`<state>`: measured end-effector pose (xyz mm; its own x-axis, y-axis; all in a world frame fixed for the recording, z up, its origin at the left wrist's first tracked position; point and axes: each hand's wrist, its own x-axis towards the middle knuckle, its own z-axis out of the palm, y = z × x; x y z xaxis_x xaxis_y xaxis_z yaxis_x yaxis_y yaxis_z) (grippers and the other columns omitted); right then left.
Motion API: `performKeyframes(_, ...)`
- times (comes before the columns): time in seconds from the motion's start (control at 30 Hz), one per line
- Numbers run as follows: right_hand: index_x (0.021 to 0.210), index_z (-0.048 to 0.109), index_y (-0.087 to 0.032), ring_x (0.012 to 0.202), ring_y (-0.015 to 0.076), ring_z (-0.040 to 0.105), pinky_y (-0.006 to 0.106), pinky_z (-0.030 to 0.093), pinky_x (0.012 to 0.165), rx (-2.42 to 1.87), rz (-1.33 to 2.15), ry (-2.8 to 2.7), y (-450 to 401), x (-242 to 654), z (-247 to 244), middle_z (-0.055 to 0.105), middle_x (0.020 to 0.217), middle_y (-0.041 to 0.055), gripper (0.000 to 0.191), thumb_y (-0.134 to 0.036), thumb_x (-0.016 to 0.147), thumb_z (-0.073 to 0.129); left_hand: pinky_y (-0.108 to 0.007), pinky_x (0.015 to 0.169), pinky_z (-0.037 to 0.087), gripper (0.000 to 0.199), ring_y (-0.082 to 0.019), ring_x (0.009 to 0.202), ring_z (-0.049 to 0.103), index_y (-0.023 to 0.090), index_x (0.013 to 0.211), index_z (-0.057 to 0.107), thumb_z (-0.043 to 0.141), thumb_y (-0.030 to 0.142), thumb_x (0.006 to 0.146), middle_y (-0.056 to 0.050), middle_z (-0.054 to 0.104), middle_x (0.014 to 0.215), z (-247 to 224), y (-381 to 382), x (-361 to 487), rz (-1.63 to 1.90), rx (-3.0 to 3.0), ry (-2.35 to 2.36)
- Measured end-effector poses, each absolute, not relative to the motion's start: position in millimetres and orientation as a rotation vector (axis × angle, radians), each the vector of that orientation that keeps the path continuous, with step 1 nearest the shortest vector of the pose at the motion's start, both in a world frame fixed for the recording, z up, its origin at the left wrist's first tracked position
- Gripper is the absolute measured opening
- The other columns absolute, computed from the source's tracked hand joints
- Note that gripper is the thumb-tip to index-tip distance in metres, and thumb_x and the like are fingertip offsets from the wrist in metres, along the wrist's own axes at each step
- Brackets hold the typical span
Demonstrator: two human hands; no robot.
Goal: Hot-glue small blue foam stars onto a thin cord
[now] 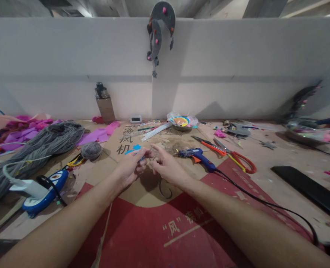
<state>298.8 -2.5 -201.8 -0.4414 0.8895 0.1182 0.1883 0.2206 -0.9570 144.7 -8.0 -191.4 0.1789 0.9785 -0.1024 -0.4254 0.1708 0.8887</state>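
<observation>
My left hand [130, 167] is closed around a small blue cut-out piece [137, 147], whose bright, lobed edge shows above the thumb and fingers. Close beside it, my right hand [166, 165] has its fingers bent in a pinch near the left fingertips. From the right hand a thin grey yarn strand [165, 196] hangs down and curls over the cardboard. Most of the blue piece is covered by the fingers, and whether the yarn is fixed to it cannot be seen. A blue hot glue gun [194, 153] lies just right of the right hand.
Scissors [244, 163] and an orange utility knife [213, 147] lie right of the glue gun. A black slab [307, 190] is farther right. At left are a grey yarn ball [91, 150], a yarn skein [50, 145] and a blue power strip [46, 193]. The glue gun's cord [265, 203] runs right.
</observation>
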Motion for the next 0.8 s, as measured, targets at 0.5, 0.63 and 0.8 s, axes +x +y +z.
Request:
performKeyframes(0.5, 0.116, 0.055, -0.016, 0.09, 0.0158, 0.058, 0.03, 0.047, 0.08, -0.997, 0.792, -1.78, 1, 306, -192, 0.061, 0.111, 0.0096, 0.034, -0.032, 0.085, 0.057, -0.011, 0.036, 0.019, 0.023, 0.0, 0.043, 0.03, 0.011, 0.069, 0.054, 0.073, 0.024, 0.071, 0.003, 0.05, 0.062, -182, -16, 147, 1.149, 0.882, 0.845)
performKeyframes(0.63, 0.101, 0.061, -0.017, 0.086, 0.0151, 0.057, 0.03, 0.045, 0.078, -0.95, 0.79, -1.816, 4, 309, -188, 0.064, 0.099, 0.0064, 0.019, -0.027, 0.086, 0.054, -0.013, 0.036, 0.018, 0.025, 0.0, 0.041, 0.027, 0.013, 0.07, 0.052, 0.072, 0.028, 0.072, 0.004, 0.047, 0.059, -182, -19, 152, 1.129, 0.918, 0.886)
performKeyframes(0.8, 0.078, 0.059, -0.018, 0.073, 0.0134, 0.051, 0.026, 0.039, 0.068, -0.996, 0.72, -1.893, 4, 311, -188, 0.059, 0.076, 0.0009, 0.013, -0.025, 0.087, 0.052, -0.014, 0.037, 0.016, 0.03, 0.0, 0.04, 0.027, 0.014, 0.068, 0.05, 0.073, 0.033, 0.071, 0.006, 0.045, 0.056, -182, -22, 155, 1.094, 1.0, 0.946)
